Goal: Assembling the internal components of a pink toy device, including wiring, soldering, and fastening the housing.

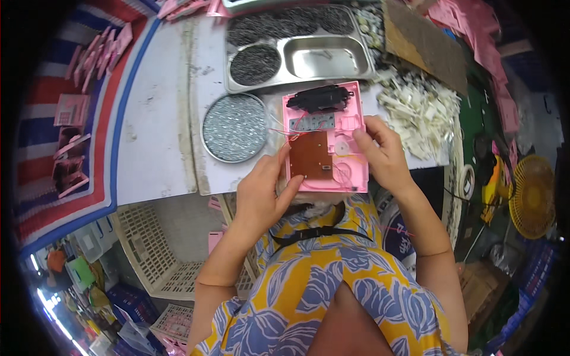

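Both hands hold a pink plastic casing point(360, 173) at the table's near edge, its inner side facing up. My left hand point(264, 188) grips the left edge, with its thumb by the lower edge of a brown circuit board point(310, 155) lying inside. Along the right edge, my right hand point(385, 153) closes its fingers, the thumb over the rim. A black part point(320, 99) spans the casing's top end, and below it sits a grey metal strip point(312, 123). Thin red and yellow wires run around the board; some stick out past the left edge.
Left of the casing stands a round dish point(203, 135) of small silvery pieces. Behind it is a steel compartment tray point(325, 59) with dark small parts. White plastic pieces point(418, 113) are heaped at right, near cardboard point(424, 44). A yellow tool point(491, 193) hangs farther right; a plastic crate point(155, 252) stands below left.
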Motion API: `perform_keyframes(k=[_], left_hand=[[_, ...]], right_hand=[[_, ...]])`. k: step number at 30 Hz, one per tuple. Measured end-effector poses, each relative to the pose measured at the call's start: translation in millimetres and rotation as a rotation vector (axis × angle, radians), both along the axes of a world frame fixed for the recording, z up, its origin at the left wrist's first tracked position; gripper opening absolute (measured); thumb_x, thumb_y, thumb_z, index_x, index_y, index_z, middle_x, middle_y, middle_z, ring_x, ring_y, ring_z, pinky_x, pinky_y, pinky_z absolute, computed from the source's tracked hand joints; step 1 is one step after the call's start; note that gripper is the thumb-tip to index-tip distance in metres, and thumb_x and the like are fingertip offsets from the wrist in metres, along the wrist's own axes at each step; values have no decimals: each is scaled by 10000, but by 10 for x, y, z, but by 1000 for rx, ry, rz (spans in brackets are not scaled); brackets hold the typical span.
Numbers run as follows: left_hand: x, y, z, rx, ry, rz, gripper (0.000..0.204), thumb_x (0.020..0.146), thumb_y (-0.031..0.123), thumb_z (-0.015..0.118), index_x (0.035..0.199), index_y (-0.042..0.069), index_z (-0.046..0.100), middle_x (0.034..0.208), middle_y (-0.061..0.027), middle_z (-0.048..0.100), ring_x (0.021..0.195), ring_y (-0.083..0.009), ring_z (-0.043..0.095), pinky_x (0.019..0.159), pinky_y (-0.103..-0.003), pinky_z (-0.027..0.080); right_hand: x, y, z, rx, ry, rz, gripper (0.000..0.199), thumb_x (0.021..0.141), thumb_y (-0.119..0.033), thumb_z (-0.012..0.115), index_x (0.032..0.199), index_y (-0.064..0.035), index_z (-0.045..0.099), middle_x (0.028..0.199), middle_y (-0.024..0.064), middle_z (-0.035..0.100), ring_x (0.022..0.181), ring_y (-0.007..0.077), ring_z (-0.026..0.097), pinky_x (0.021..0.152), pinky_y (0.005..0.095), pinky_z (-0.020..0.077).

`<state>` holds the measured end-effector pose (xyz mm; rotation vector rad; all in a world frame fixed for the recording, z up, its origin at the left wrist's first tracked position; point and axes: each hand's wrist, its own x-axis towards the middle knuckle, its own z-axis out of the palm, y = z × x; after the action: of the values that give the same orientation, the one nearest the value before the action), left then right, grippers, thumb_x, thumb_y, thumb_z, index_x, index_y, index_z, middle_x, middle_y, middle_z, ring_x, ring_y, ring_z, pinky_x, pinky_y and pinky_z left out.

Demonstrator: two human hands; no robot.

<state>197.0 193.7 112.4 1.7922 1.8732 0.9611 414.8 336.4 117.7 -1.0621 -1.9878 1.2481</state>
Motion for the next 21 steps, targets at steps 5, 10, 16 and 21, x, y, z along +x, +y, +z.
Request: perform_keyframes(k=[5, 10, 16, 21], left_hand=[[22, -15, 0, -78, 190, -27, 429, 867, 246, 775, 1236, 54, 671, 796, -78, 620, 686, -264, 630, 602, -376, 501], [-67, -109, 185, -134, 204, -17, 328, 856, 210, 778, 1141, 63, 711, 801, -84, 623, 667, -275, 627, 597, -382, 503], [125, -50, 183, -126, 111, -161, 263, 824, 147, 798, 1046, 54, 692, 800, -91, 620, 671, -256, 630, 589, -364, 497], [148, 55, 188, -209, 10, -253, 322, 838, 170, 762, 1115, 71, 633, 868, -109, 597, 796, -334, 645, 663, -432, 523]], right_hand=[[175, 14, -156, 584, -364, -44, 291, 824, -296, 774, 798, -51, 619, 953, 125, 581, 993, 350, 482, 889, 436, 415], [45, 140, -196, 588, -326, 90, 328, 821, -335, 785, 747, -57, 626, 946, 125, 566, 964, 346, 481, 862, 435, 427], [195, 221, 37, 367, -491, 277, 364, 821, -324, 783, 685, -44, 595, 780, 93, 529, 810, 295, 519, 740, 411, 443], [390, -88, 382, -191, -505, 243, 568, 737, -430, 870, 1034, -58, 561, 770, 93, 667, 672, 333, 658, 628, 408, 517]])
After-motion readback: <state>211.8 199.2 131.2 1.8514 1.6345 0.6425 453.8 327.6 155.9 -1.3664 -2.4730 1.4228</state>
